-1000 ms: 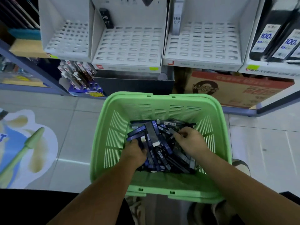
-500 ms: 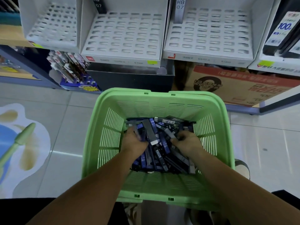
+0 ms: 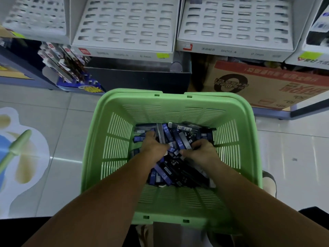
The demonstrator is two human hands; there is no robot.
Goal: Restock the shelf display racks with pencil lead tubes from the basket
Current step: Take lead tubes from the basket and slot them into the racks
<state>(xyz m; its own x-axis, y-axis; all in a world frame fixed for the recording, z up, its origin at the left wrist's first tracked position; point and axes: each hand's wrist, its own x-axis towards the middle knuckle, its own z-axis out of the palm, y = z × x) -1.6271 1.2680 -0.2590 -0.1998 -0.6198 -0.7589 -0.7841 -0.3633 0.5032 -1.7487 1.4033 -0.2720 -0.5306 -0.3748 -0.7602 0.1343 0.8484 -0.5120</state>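
Observation:
A green slotted basket point(image 3: 114, 139) sits on the floor in front of me, its bottom covered by a heap of blue and black pencil lead tubes point(image 3: 179, 139) marked HB 0.7. Both my hands are down in the heap. My left hand point(image 3: 154, 147) has its fingers curled into the tubes at the pile's left side. My right hand point(image 3: 203, 151) grips tubes at the right side, thumb toward the middle. Above the basket stand white display racks point(image 3: 124, 24) with rows of empty slots; a second rack point(image 3: 235, 22) is to the right.
A cardboard box point(image 3: 267, 86) lies under the shelf at right, a dark bin point(image 3: 138, 75) behind the basket, and a small stand of packaged pens point(image 3: 64, 65) at left. Tiled floor with a printed sticker point(image 3: 17, 148) spreads left; my shoe point(image 3: 269, 182) shows right of the basket.
The view has tilted down and closer to the basket. Both hands have dug deeper into the tubes and drawn nearer to each other.

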